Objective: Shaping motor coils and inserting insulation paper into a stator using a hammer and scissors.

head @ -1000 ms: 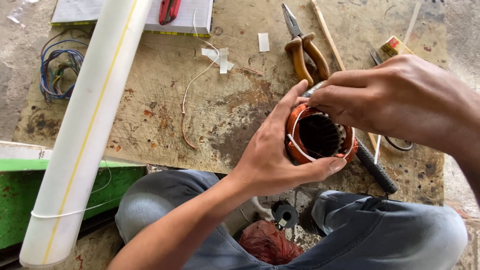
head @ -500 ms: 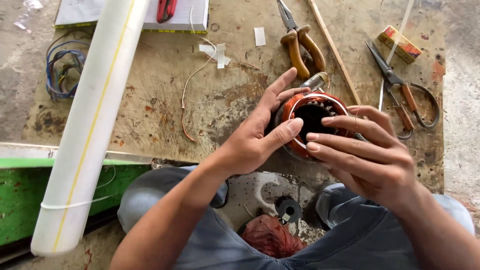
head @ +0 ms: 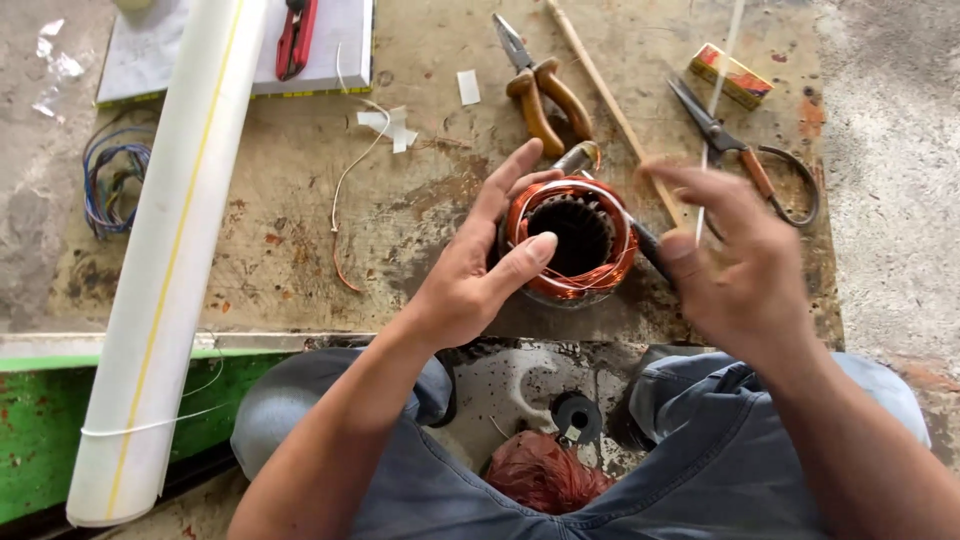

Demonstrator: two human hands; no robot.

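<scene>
My left hand (head: 470, 280) grips a round motor stator (head: 612, 262) wound with copper wire, thumb on its near rim and fingers behind its left side. It is held just above a worn wooden board (head: 280, 240). A thin white thread (head: 600, 198) crosses the stator's top toward my right hand (head: 745, 280), which is just right of the stator with thumb and forefinger pinched on the thread. A dark tool handle (head: 648, 250) lies under the stator's right side, partly hidden by my right thumb.
Beyond the stator lie brown-handled pliers (head: 540, 90), a wooden stick (head: 610, 110), scissors (head: 740, 150) and a small box (head: 733, 75). A long white roll (head: 170, 260) slants across the left. A red cutter (head: 295, 35), blue wires (head: 110, 180) and a copper wire tangle (head: 545, 475) are nearby.
My right hand has come off the top of the stator and drawn away to the right with the thread. My left hand keeps hold of the stator, its thumb now on the near rim.
</scene>
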